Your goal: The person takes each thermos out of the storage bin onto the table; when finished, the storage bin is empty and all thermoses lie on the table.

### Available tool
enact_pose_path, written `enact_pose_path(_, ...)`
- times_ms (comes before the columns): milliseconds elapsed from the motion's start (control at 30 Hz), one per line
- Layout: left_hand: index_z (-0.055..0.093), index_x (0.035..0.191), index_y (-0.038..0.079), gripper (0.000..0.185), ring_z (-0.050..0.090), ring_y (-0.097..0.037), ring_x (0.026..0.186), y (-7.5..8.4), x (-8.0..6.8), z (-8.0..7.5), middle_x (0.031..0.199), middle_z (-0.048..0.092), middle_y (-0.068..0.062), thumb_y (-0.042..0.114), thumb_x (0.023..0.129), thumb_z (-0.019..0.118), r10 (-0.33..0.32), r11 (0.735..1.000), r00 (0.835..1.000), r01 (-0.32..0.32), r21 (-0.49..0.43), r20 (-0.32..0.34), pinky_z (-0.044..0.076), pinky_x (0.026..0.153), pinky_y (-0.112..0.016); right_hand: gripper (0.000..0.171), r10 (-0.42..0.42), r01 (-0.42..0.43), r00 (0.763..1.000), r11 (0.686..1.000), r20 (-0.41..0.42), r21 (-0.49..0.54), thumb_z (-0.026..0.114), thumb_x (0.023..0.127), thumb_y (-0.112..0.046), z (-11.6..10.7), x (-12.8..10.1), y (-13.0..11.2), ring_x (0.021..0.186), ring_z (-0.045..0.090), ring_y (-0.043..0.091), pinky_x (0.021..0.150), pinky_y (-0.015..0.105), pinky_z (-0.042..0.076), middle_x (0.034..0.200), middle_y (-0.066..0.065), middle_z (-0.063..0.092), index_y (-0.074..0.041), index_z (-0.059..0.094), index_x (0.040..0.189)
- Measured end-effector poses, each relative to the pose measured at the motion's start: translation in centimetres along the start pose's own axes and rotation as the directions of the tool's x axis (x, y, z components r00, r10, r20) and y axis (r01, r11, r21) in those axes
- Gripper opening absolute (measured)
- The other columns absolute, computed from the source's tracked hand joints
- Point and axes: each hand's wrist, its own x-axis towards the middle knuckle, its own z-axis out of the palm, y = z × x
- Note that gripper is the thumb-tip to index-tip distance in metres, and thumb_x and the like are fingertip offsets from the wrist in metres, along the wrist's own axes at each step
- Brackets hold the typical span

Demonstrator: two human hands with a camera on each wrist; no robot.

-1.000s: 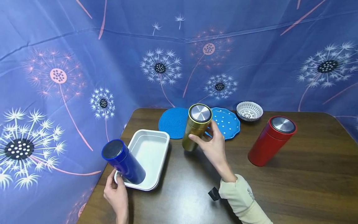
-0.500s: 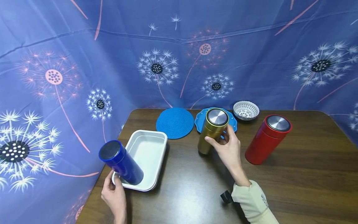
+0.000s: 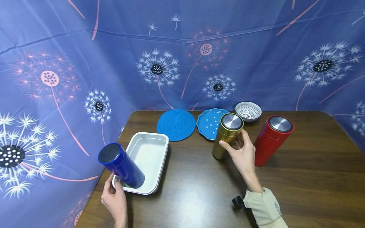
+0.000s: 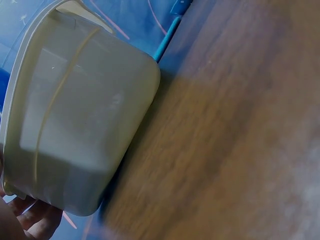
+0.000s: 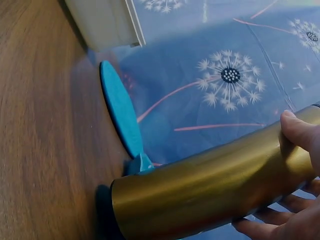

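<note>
In the head view my right hand point(image 3: 242, 153) grips a gold thermos point(image 3: 227, 134) with a steel-topped lid, thumb on one side and fingers on the other. The thermos is upright, its base close over the table, and the right wrist view shows its gold side point(image 5: 210, 185) up close. My left hand point(image 3: 114, 198) pinches the near left corner of a white rectangular tub point(image 3: 152, 158). Inside that tub stands a blue thermos point(image 3: 122, 166). In the left wrist view the tub's outer wall point(image 4: 85, 115) fills the left side, with curled fingertips point(image 4: 42, 220) under its rim.
Just right of my right hand stands a red thermos point(image 3: 271, 142). Along the back lie a round blue woven mat point(image 3: 176, 125), a blue polka-dot plate point(image 3: 209, 122) and a white openwork bowl point(image 3: 248, 111). A patterned blue cloth point(image 3: 171, 38) hangs behind the table.
My right hand has carried the gold thermos to the right, from in front of the mat past the plate to beside the red thermos. The left hand keeps its hold on the tub.
</note>
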Motion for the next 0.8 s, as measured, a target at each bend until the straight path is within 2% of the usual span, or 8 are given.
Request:
enact_pose_path(200, 0.07, 0.108, -0.009, 0.026, 0.06, 0.014, 0.078, 0.8, -0.1, -0.1, 0.085, 0.059, 0.035, -0.008, 0.088, 0.053, 0.002, 1.0, 1.0, -0.002, 0.022, 0.001, 0.046, 0.068, -0.003, 0.067, 0.02, -0.02, 1.0, 1.0, -0.012, 0.004, 0.086, 0.072, -0.009, -0.4, 0.0, 0.5, 0.099, 0.061, 0.003, 0.084, 0.01, 0.048, 0.119, 0.008, 0.064, -0.007, 0.054, 0.132)
enact_pose_path(500, 0.072, 0.11, -0.003, 0.025, 0.06, 0.013, 0.077, -0.1, 0.0, -0.1, 0.085, 0.06, 0.033, -0.004, 0.089, 0.056, -0.003, 0.999, 1.0, 0.003, 0.038, 0.0, 0.046, 0.067, -0.003, 0.066, 0.039, -0.039, 0.999, 0.999, -0.014, -0.027, 0.086, 0.073, -0.01, -0.9, 0.2, 0.9, 0.103, 0.061, 0.009, 0.086, 0.01, 0.048, 0.12, 0.008, 0.065, -0.006, 0.055, 0.131)
enact_pose_path(800, 0.071, 0.11, -0.004, 0.025, 0.061, 0.012, 0.078, 0.0, 0.0, 0.0, 0.088, 0.061, 0.032, -0.003, 0.09, 0.056, 0.001, 1.0, 1.0, -0.001, 0.026, 0.001, 0.046, 0.068, -0.003, 0.068, 0.054, -0.054, 0.999, 0.998, 0.003, -0.044, 0.085, 0.075, -0.014, -1.1, 0.3, 0.7, 0.111, 0.062, 0.025, 0.092, 0.018, 0.048, 0.124, 0.01, 0.064, -0.007, 0.053, 0.133)
